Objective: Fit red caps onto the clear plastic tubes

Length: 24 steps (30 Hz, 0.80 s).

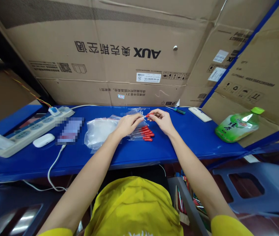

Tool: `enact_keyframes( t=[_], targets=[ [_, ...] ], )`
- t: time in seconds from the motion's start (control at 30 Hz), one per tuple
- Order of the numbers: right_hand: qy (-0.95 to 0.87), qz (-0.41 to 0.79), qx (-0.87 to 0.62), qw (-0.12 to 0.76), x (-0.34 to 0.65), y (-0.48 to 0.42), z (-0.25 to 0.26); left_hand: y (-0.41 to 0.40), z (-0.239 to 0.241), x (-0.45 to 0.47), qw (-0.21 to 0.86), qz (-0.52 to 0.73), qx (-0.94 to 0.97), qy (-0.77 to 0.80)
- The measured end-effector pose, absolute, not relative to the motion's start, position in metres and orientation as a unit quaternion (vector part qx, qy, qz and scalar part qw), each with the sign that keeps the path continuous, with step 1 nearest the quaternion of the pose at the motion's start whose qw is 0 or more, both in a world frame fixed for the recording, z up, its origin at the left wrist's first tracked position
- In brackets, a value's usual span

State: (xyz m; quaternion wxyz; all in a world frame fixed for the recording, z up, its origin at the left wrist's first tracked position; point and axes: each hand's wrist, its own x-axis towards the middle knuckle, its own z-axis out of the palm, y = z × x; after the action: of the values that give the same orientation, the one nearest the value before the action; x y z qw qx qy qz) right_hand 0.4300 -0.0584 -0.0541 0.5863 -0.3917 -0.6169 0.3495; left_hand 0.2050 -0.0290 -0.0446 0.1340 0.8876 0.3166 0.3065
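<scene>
Your left hand [127, 124] and right hand [161, 119] pinch one red-capped dropper [147, 115] between them. Your left hand hides its clear tube. Just below your hands, more droppers [145, 133] lie on the desk [191, 137].

**Around the blue shelf**

A white power strip [28, 129] lies at the left end of the blue shelf [191, 144], with a white earbud case [43, 140] just beside it and a white cable [53, 167] trailing over the front edge. A green-handled screwdriver [176, 110] and a white remote-like device [200, 114] rest near the back. A green bottle [238, 126] lies on its side at the right. Flattened cardboard boxes [119, 52] printed "AUX" line the wall behind. A blue plastic stool [260, 188] stands below, right.
</scene>
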Motion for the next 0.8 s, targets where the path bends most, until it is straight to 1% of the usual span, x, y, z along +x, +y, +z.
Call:
enact_keyframes(
  t=[0.23,0.8],
  targets=[
    [-0.61,0.376,-0.381,0.584,0.4313,-0.0589,-0.0526,-0.0241,-0.0462,0.2037,0.15,0.307,0.895,0.287],
    [-0.602,0.371,-0.378,0.597,0.4279,-0.0585,-0.0582,-0.0256,-0.0466,0.2052,0.144,0.332,0.903,0.232]
  ],
)
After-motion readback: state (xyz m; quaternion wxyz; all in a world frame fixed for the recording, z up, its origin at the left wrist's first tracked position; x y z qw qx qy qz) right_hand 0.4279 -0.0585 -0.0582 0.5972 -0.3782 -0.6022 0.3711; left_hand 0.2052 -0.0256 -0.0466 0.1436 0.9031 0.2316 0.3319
